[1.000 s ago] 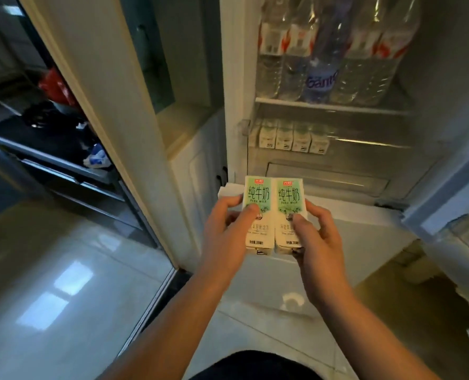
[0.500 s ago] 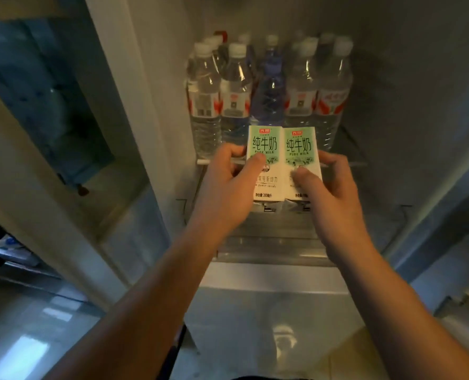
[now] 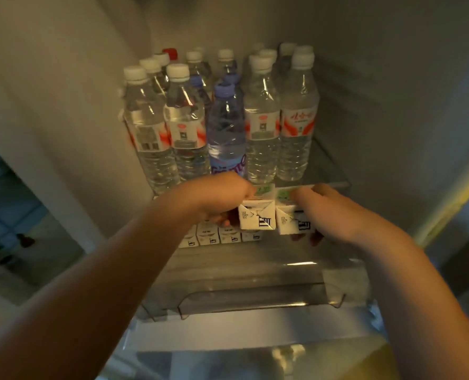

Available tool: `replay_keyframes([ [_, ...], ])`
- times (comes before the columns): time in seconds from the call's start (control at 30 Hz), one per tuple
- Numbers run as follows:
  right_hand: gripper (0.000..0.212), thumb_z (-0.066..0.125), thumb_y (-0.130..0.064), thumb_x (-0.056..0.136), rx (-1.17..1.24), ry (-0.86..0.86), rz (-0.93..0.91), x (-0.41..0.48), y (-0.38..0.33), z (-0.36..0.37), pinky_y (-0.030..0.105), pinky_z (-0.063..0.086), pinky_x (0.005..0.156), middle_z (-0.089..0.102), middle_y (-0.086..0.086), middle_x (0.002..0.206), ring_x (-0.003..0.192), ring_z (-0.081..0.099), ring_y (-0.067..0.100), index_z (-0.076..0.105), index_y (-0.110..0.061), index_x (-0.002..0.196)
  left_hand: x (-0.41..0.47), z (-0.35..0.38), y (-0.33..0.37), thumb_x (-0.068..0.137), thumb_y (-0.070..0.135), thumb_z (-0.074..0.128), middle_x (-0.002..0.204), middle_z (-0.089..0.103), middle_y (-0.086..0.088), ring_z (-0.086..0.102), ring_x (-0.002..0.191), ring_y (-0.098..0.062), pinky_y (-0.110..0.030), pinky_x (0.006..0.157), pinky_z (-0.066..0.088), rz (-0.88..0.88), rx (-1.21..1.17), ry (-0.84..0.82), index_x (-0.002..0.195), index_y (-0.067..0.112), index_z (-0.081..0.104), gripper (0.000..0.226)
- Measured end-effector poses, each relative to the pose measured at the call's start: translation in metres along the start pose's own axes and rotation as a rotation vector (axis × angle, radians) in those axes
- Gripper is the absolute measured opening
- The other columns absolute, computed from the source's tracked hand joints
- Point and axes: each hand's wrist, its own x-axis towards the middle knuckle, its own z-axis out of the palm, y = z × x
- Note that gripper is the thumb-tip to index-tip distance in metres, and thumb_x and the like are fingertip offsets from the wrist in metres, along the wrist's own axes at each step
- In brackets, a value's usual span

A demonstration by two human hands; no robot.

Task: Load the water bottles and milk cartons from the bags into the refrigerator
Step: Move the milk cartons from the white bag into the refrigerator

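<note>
A milk carton (image 3: 256, 219) is being gripped by the left hand (image 3: 217, 198), whose fingers are being curled round its top and underside. A second carton (image 3: 291, 222) is being gripped the same way by the right hand (image 3: 334, 212). The two small paper boxes are being held side by side and touching, tipped so that their white bases with folded triangular flaps are being turned toward the camera and their green printed faces upward. They are being held inside the refrigerator (image 3: 392, 105), level with the front edge of the glass shelf (image 3: 326, 171) and just above a row of cartons (image 3: 219, 235) that is being carried upright on the lower shelf. On the glass shelf, clear ribbed plastic water bottles (image 3: 260, 127) with white caps and red-and-white labels are being kept in close rows, with a purple-tinted bottle (image 3: 226, 133) among them at the front. Below the cartons, a clear plastic drawer (image 3: 255, 297) with a curved moulded handle is being shown.
</note>
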Motion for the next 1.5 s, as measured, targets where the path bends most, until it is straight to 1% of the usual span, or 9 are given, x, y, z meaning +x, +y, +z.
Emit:
replay_keyframes([
  [0.13, 0.036, 0.032, -0.039, 0.097, 0.002, -0.015, 0.107, 0.014, 0.003, -0.008, 0.026, 0.044, 0.055, 0.069, 0.011, 0.084, 0.065, 0.064, 0.022, 0.056, -0.012, 0.102, 0.025, 0.011, -0.004, 0.101, 0.015, 0.039, 0.067, 0.072, -0.006, 0.065, 0.053, -0.014, -0.021, 0.050, 0.039, -0.087, -0.106, -0.198, 0.104, 0.003, 0.061, 0.025],
  [0.23, 0.041, 0.032, -0.033, 0.100, 0.022, -0.109, 0.210, 0.022, 0.009, -0.013, 0.025, 0.038, 0.052, 0.064, 0.009, 0.066, 0.056, 0.053, 0.019, 0.061, -0.010, 0.083, 0.046, 0.024, -0.008, 0.104, 0.020, 0.036, 0.075, 0.073, -0.009, 0.066, 0.063, -0.018, -0.022, 0.053, 0.041, -0.164, -0.137, -0.289, 0.114, 0.004, 0.060, 0.030],
  [0.43, 0.040, 0.031, -0.034, 0.102, -0.032, -0.222, 0.379, 0.048, 0.019, -0.021, 0.026, 0.034, 0.052, 0.053, 0.002, 0.056, 0.053, 0.042, 0.015, 0.058, -0.013, 0.081, 0.071, 0.040, -0.001, 0.105, 0.019, 0.033, 0.083, 0.071, -0.011, 0.065, 0.072, -0.021, -0.023, 0.057, 0.043, -0.187, -0.067, -0.335, 0.107, 0.005, 0.060, 0.030],
  [0.73, 0.024, 0.048, -0.025, 0.099, -0.048, -0.286, 0.549, 0.072, 0.039, -0.002, 0.029, 0.049, 0.068, 0.065, 0.009, 0.075, 0.073, 0.063, 0.020, 0.060, -0.008, 0.085, 0.100, 0.078, -0.020, 0.102, 0.010, 0.041, 0.088, 0.067, -0.015, 0.065, 0.072, -0.024, -0.030, 0.058, 0.055, -0.123, 0.156, -0.251, 0.105, 0.001, 0.057, 0.019],
  [0.9, 0.014, 0.055, -0.015, 0.095, -0.103, -0.366, 0.593, 0.080, 0.044, -0.002, 0.046, 0.048, 0.101, 0.068, 0.016, 0.100, 0.102, 0.066, 0.031, 0.063, -0.004, 0.100, 0.108, 0.084, -0.033, 0.099, 0.007, 0.049, 0.108, 0.068, -0.016, 0.072, 0.083, -0.027, -0.038, 0.067, 0.062, -0.054, 0.276, -0.249, 0.119, 0.003, 0.056, 0.022],
  [1.07, 0.020, 0.046, -0.007, 0.098, -0.387, -0.446, 0.577, 0.086, 0.045, 0.009, 0.049, 0.049, 0.099, 0.062, 0.022, 0.109, 0.100, 0.063, 0.036, 0.055, 0.004, 0.113, 0.114, 0.085, -0.036, 0.096, 0.014, 0.059, 0.098, 0.073, -0.017, 0.075, 0.074, -0.030, -0.046, 0.067, 0.062, -0.015, 0.445, -0.314, 0.115, 0.001, 0.061, 0.023],
  [1.17, 0.032, 0.054, -0.012, 0.097, -0.468, -0.521, 0.583, 0.088, 0.044, 0.008, 0.050, 0.052, 0.095, 0.061, 0.023, 0.123, 0.111, 0.063, 0.039, 0.053, 0.002, 0.127, 0.109, 0.077, -0.033, 0.089, 0.026, 0.069, 0.115, 0.069, -0.010, 0.071, 0.090, -0.022, -0.038, 0.080, 0.061, 0.145, 0.682, -0.240, 0.130, 0.005, 0.055, 0.048],
  [1.3, 0.020, 0.069, -0.021, 0.090, -0.529, -0.584, 0.597, 0.083, 0.034, 0.003, 0.043, 0.052, 0.094, 0.066, 0.018, 0.104, 0.095, 0.066, 0.033, 0.061, -0.003, 0.095, 0.099, 0.071, -0.029, 0.068, 0.065, 0.075, 0.154, 0.032, -0.010, 0.033, 0.139, -0.033, -0.049, 0.111, 0.037, 0.222, 0.916, -0.180, 0.150, 0.018, 0.032, 0.103],
  [1.5, 0.028, 0.065, -0.019, 0.093, -0.708, -0.487, 0.473, 0.082, 0.025, -0.001, 0.031, 0.041, 0.078, 0.052, 0.006, 0.073, 0.067, 0.051, 0.019, 0.053, -0.008, 0.070, 0.103, 0.070, -0.037, 0.056, 0.081, 0.070, 0.163, -0.015, -0.012, -0.006, 0.149, -0.039, -0.060, 0.119, 0.014, 0.075, 1.081, -0.308, 0.156, 0.018, -0.010, 0.143],
])
